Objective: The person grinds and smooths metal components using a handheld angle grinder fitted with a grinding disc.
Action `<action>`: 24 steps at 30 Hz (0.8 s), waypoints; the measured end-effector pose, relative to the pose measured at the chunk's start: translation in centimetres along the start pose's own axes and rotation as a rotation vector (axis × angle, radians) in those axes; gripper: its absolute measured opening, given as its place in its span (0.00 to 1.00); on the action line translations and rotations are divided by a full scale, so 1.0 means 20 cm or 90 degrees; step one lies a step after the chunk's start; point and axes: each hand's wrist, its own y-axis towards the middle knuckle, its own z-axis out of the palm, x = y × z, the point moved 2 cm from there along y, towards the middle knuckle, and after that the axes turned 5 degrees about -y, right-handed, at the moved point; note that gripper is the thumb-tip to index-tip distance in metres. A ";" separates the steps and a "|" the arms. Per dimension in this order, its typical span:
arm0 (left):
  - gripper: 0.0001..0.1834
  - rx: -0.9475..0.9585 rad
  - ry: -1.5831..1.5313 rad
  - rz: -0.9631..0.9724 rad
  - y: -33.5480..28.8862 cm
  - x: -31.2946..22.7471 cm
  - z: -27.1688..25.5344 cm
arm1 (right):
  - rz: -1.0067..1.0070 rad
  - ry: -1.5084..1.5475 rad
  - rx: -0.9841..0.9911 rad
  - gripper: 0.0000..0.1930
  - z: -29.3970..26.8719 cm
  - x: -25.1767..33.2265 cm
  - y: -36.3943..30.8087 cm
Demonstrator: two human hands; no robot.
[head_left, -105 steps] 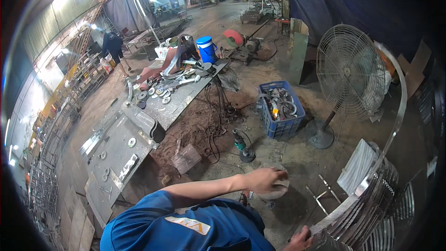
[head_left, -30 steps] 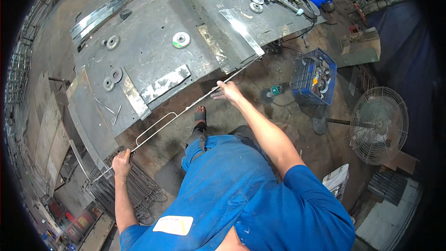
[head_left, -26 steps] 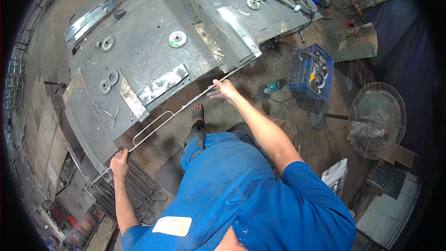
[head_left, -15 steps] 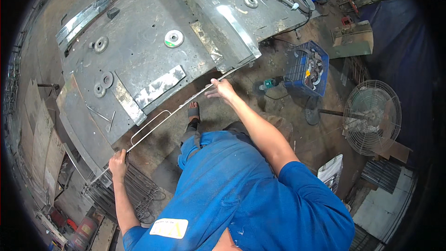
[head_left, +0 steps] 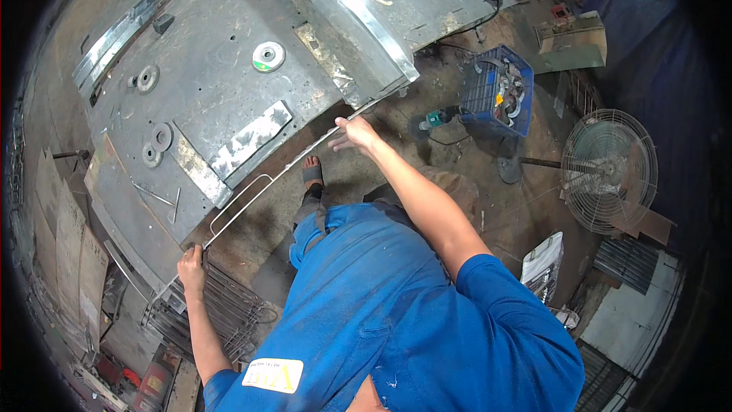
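Note:
A long thin metal rod (head_left: 296,160) with a narrow bent-wire loop (head_left: 237,199) along one side runs slantwise beside the near edge of the steel workbench (head_left: 221,80). My left hand (head_left: 192,268) is closed round it near its lower left part. Farther up, my right hand (head_left: 355,136) pinches the rod between thumb and fingers, its other fingers partly stretched below. The rod's far end lies close to the bench corner, by a shiny metal strip (head_left: 380,34). Below the left hand is a stack of similar wire frames (head_left: 221,309).
Flat bars (head_left: 252,137) and grinding discs (head_left: 268,56) lie on the bench. A blue crate (head_left: 492,118) of metal scraps stands on the floor at right, with a green power tool (head_left: 435,120) beside it. Farther right stands a caged fan (head_left: 608,172). A gas cylinder (head_left: 155,385) is at lower left.
The whole view has shifted, so bench and crate appear higher and farther left. Both hands keep their hold on the rod, with little change relative to the bench.

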 end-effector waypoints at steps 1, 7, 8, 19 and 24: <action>0.16 -0.017 0.029 0.015 -0.01 -0.02 -0.01 | 0.007 0.002 -0.006 0.24 0.00 0.00 0.00; 0.18 -0.099 0.090 0.065 0.01 -0.08 -0.04 | 0.007 0.011 -0.046 0.22 0.01 -0.01 0.00; 0.17 -0.121 0.075 0.069 0.01 -0.08 -0.05 | 0.028 0.008 -0.050 0.21 0.01 -0.01 0.00; 0.10 -0.082 0.008 0.117 0.08 -0.04 0.01 | 0.054 -0.006 -0.038 0.21 0.00 0.02 -0.02; 0.10 -0.090 0.011 0.128 0.10 -0.06 -0.02 | 0.087 -0.131 0.053 0.38 -0.09 0.09 -0.14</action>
